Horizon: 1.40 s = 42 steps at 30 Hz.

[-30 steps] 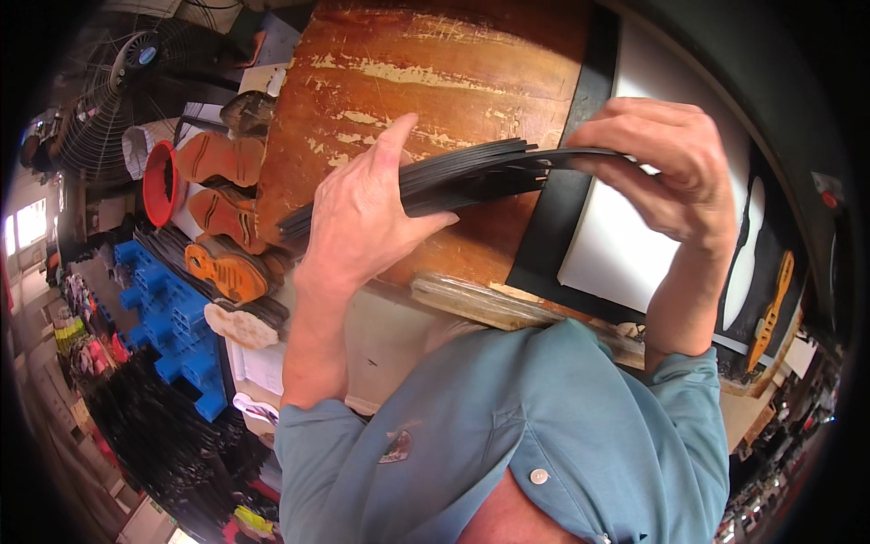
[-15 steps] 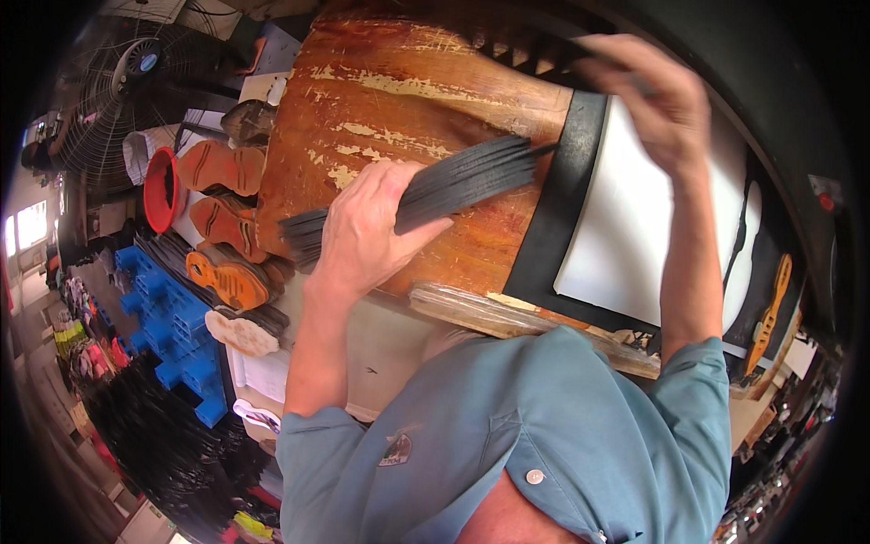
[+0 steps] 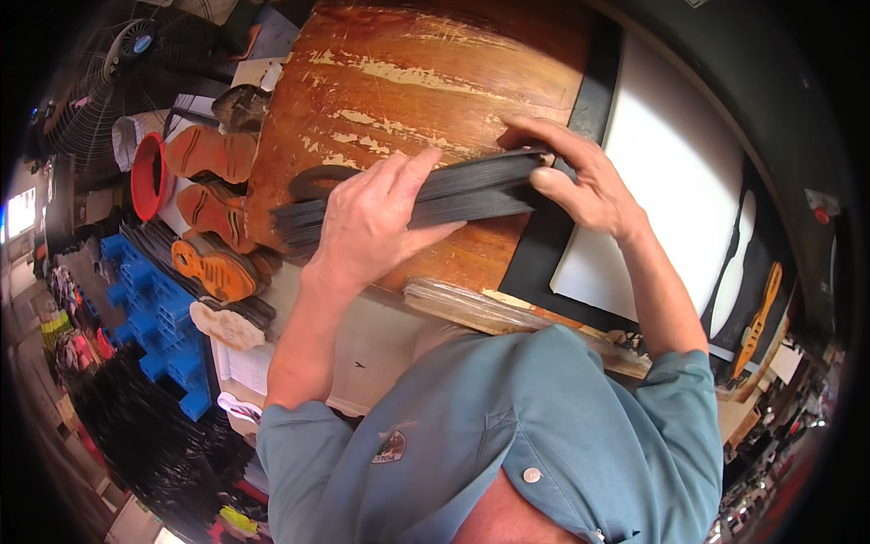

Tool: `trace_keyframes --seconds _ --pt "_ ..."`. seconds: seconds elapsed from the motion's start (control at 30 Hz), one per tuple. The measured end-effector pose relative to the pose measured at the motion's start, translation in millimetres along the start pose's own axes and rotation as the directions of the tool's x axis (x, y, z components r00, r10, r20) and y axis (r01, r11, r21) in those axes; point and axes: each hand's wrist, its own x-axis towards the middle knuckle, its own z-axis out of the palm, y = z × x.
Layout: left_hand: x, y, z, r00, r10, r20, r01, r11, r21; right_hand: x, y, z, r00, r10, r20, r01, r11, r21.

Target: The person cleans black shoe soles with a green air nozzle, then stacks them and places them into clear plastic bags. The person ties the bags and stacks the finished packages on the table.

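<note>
My left hand (image 3: 367, 218) is wrapped round a stack of thin black strips (image 3: 476, 195), seen edge-on, the fingers over the top and the thumb along the near side. At the stack's right end is my right hand (image 3: 580, 177), its fingers bent and its thumb against that end, closed on a flat black sole-shaped piece that lies along the stack's far side. The rounded end of that black piece (image 3: 317, 179) shows beyond my left hand. Its middle is hidden by the hand and the stack. Both hands are above a worn brown wooden board (image 3: 408, 100).
Right of the board lie a white sheet (image 3: 662, 172) on a black mat, a white long-handled tool (image 3: 732, 263) and an orange slotted tool (image 3: 759, 317). To the left are orange sole-shaped pieces (image 3: 213, 152), a red round container (image 3: 149, 177), blue plastic blocks (image 3: 168, 317) and a fan (image 3: 118, 72).
My right hand has come down leftward from the far right to the stack's end. A black piece with a rounded end now shows behind the stack. My left hand keeps its grip.
</note>
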Motion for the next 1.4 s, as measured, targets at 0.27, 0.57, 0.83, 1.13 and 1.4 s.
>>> trace_keyframes --seconds 0.27,0.57,0.83,1.13,1.4 --pt "6.4 11.7 5.0 0.996 0.038 -0.081 -0.032 0.997 0.072 -14.2 5.9 54.0 0.957 0.158 -0.244 -0.107 0.972 0.211" --pt "-1.9 8.3 19.4 0.995 -0.037 -0.094 0.031 0.998 -0.059 -9.6 5.4 60.7 0.959 -0.042 -0.279 0.04 0.999 -0.013" --pt "-8.1 16.5 21.3 0.984 -0.071 -0.164 0.058 0.995 -0.081 -5.4 8.6 60.3 0.865 0.065 -0.498 0.153 0.91 0.385" --pt "-7.4 22.1 16.8 0.977 -0.097 -0.192 0.075 0.99 -0.122 -10.5 4.5 83.2 0.881 0.245 -0.404 0.059 0.792 0.607" --pt "15.4 65.4 -30.3 0.739 -0.611 -0.286 -0.074 0.348 -0.934 -5.6 -45.0 104.9 0.988 0.153 -0.006 -0.15 0.976 0.16"
